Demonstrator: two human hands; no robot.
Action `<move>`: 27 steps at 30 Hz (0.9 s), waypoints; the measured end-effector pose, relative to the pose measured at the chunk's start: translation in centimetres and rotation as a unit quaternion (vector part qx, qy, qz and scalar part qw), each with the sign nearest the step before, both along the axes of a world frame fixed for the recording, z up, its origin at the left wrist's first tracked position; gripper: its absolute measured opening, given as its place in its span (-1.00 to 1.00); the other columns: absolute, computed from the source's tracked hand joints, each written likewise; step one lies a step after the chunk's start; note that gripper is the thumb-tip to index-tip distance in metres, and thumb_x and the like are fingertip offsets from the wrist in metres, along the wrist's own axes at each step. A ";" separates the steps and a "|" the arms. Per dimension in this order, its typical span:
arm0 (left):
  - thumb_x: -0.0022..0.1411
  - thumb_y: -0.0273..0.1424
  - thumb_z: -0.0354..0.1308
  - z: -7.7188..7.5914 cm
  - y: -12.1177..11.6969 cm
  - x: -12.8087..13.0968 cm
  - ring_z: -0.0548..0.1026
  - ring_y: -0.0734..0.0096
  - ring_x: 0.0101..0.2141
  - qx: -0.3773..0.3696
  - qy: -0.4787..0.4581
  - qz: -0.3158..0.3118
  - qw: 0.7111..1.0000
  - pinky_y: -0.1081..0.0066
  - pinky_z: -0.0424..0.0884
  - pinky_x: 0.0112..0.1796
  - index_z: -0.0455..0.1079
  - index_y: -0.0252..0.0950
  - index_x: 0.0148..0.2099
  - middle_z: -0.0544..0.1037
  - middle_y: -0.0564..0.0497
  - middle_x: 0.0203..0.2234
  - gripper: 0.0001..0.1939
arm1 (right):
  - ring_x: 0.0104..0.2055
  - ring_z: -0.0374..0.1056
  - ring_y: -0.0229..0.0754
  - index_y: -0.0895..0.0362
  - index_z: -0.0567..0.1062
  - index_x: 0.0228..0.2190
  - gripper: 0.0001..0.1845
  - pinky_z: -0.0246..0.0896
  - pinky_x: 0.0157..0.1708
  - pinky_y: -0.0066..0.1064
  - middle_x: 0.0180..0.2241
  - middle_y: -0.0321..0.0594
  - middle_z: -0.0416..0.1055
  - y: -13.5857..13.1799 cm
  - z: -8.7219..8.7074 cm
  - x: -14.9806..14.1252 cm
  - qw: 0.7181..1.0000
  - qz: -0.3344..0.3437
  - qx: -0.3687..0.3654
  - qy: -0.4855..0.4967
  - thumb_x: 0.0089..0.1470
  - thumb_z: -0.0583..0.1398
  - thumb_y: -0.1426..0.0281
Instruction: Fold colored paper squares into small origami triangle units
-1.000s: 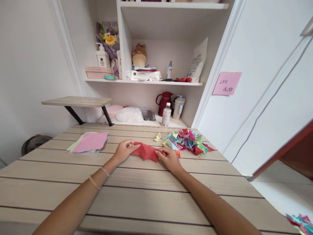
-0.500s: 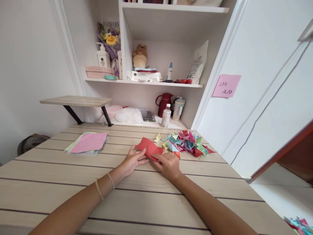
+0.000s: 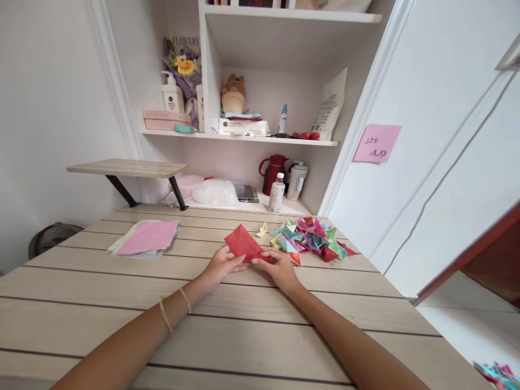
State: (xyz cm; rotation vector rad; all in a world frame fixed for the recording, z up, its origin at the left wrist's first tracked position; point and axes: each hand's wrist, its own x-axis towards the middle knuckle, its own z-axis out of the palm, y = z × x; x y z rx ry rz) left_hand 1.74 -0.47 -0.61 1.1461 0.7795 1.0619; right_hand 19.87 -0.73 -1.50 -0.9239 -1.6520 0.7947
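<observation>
- Left hand: thumb on top, fingers beneath, grasping the near left side of the red paper.
- Right hand: pinching the folded, narrow right end of the same paper, near its teammate.
- Position of the red paper: held midway between the left and right edges of the table, toward the far edge; one flap stands open as a diamond.
- Step, in my judgement: mid-fold, shaping the sheet. The next move calls for a steady left hold while the right thumb presses the crease flat, without tearing the thin paper.
- Toward the table's far left corner: a stack of paper sheets, pink on top.
- Toward the far right corner: a heap of folded paper pieces, loose, in no container; a yellow piece lies apart from it.
- Beyond the far edge, on the shelf unit's lowest level: a capped bottle, a red jug and a pale tumbler. Contents cannot be established from where I stand.
</observation>
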 end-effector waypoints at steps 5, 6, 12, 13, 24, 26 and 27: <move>-0.05 -0.31 0.24 -0.1 0.1 0.1 0.50 0.19 -0.25 0.008 0.027 -0.030 0.999 0.23 0.37 -0.16 0.32 -0.41 -0.11 0.51 -0.24 -0.22 -0.55 | -0.41 0.30 -0.18 0.15 0.46 -0.50 -0.73 0.19 -0.38 -0.37 -0.47 -0.22 0.43 0.3 -0.3 0.0 0.994 -0.038 -0.059 0.078 -0.21 0.26 0.20; -0.08 -0.32 0.26 -0.2 0.1 0.2 0.50 0.20 -0.26 0.011 0.035 -0.036 0.999 0.25 0.38 -0.17 0.33 -0.41 -0.12 0.51 -0.23 -0.23 -0.55 | -0.42 0.30 -0.19 0.15 0.45 -0.47 -0.71 0.19 -0.39 -0.38 -0.46 -0.22 0.43 0.4 -0.4 0.1 0.993 -0.043 -0.064 0.092 -0.23 0.27 0.20; -0.06 -0.20 0.20 0.0 0.0 0.1 0.51 0.31 -0.56 -0.001 0.111 -0.021 0.994 0.35 0.43 -0.43 0.38 -0.45 -0.25 0.54 -0.13 -0.60 -0.59 | -0.44 0.29 -0.22 0.10 0.38 -0.18 -0.54 0.20 -0.38 -0.36 -0.49 -0.28 0.38 0.6 -0.6 0.2 0.989 0.032 -0.096 0.111 -0.18 0.25 0.24; -0.03 -0.18 0.17 0.1 -0.1 0.1 0.51 0.31 -0.57 -0.006 0.109 -0.025 0.994 0.33 0.43 -0.44 0.38 -0.44 -0.22 0.54 -0.13 -0.60 -0.57 | -0.39 0.30 -0.21 0.10 0.42 -0.24 -0.62 0.20 -0.34 -0.35 -0.44 -0.25 0.39 0.7 -0.6 0.2 0.991 0.044 -0.084 0.099 -0.16 0.24 0.24; -0.10 -0.46 0.25 0.3 0.2 0.0 0.40 0.20 -0.10 0.066 0.015 0.016 0.998 0.25 0.25 -0.05 0.26 -0.38 0.05 0.48 -0.18 -0.16 -0.41 | -0.48 0.19 -0.28 0.03 0.32 -0.04 -0.39 0.17 -0.45 -0.42 -0.38 -0.26 0.34 0.2 0.0 0.6 0.997 0.035 0.048 -0.056 -0.20 0.27 0.35; -0.10 -0.47 0.24 0.3 0.4 -0.2 0.39 0.21 -0.09 0.066 0.016 0.020 0.997 0.25 0.24 -0.04 0.23 -0.38 0.08 0.48 -0.17 -0.16 -0.37 | -0.37 0.26 -0.22 0.01 0.39 -0.11 -0.52 0.22 -0.36 -0.38 -0.27 -0.20 0.36 0.0 0.2 0.5 0.994 0.054 0.065 -0.065 -0.16 0.25 0.33; -0.09 -0.47 0.24 0.3 0.4 -0.2 0.40 0.22 -0.09 0.069 0.016 0.018 0.997 0.25 0.24 -0.03 0.21 -0.38 0.08 0.49 -0.17 -0.17 -0.37 | -0.31 0.28 -0.19 0.01 0.43 -0.14 -0.59 0.23 -0.32 -0.35 -0.23 -0.18 0.37 0.0 0.3 0.5 0.995 0.048 0.068 -0.062 -0.13 0.23 0.31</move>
